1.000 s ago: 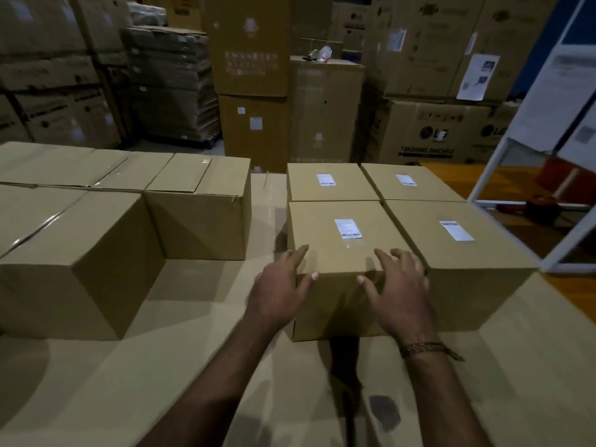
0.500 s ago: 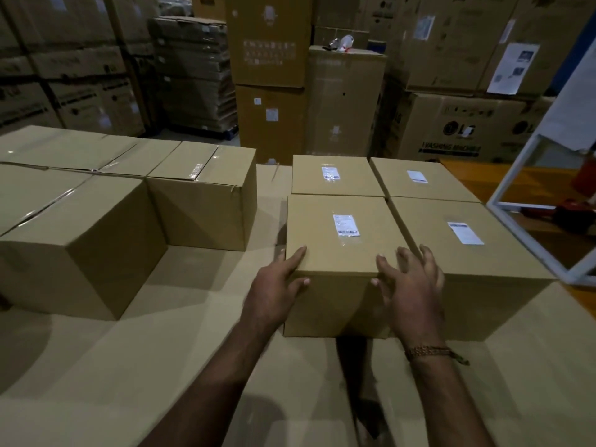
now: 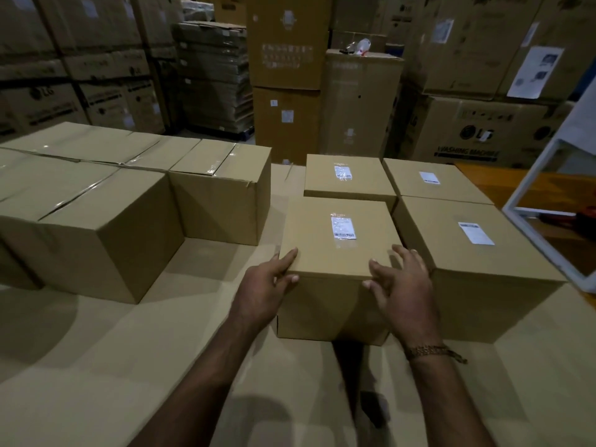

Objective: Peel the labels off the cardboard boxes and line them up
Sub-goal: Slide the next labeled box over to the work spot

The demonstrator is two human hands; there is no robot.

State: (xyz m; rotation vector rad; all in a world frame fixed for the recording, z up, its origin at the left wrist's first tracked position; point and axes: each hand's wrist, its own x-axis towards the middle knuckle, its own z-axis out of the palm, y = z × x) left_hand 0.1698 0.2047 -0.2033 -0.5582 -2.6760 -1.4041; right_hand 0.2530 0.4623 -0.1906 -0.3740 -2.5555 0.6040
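The near box [image 3: 335, 262] is sitting just right of the frame's centre on the cardboard-covered counter [image 3: 129, 350], its white label [image 3: 343, 228] lying flat on the top face toward the far edge. The left hand [image 3: 264, 288] is touching the box's near left corner, its fingers [image 3: 287, 258] lying fairly straight along the top edge and the thumb pressing the front face. The right hand [image 3: 403, 291] is spreading over the near right corner with fingers loosely extended, gripping nothing; the label is lying beyond both sets of fingertips, untouched. Three more labelled boxes are flanking it: one directly behind [image 3: 348, 179], one to the right [image 3: 467, 246] and one in the upper right [image 3: 432, 182]. Larger taped cartons [image 3: 96, 221] are filling the left of the frame, and stacked warehouse cartons [image 3: 287, 43] are lining the top
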